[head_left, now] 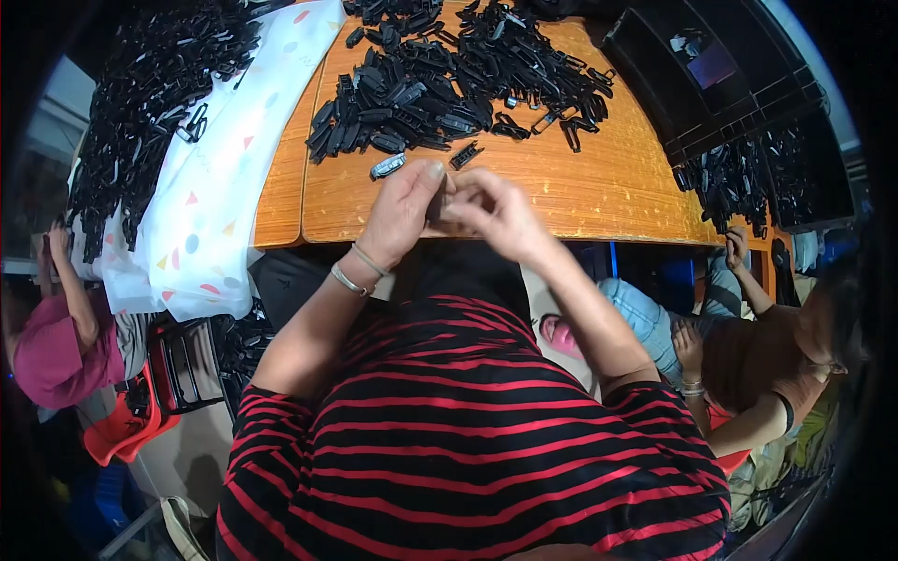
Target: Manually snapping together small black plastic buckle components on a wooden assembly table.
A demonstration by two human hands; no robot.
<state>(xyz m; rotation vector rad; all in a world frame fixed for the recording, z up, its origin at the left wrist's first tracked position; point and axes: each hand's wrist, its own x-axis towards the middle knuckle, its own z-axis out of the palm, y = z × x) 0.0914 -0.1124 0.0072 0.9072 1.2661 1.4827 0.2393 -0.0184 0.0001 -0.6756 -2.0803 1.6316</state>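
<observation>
My left hand (404, 208) and my right hand (505, 217) meet over the table's near edge. Between their closed fingers is a small dark part (436, 206), mostly hidden, so its exact kind does not show. The left thumb and fingers pinch it, while the slightly blurred right fingers press at its other side. Just beyond the left hand lies a silvery-grey oblong piece (387, 166). A single black plastic piece (465, 155) rests on the wood past the fingertips. Behind them spreads a heap of long black plastic pieces (402, 107).
Black loop-shaped frames (543, 70) pile at the back. A patterned white sheet (220, 178) with another black heap (150, 103) covers the left table. At right stands a black crate (720, 79) by more black parts (739, 178). Co-workers sit left (70, 346) and right (748, 365).
</observation>
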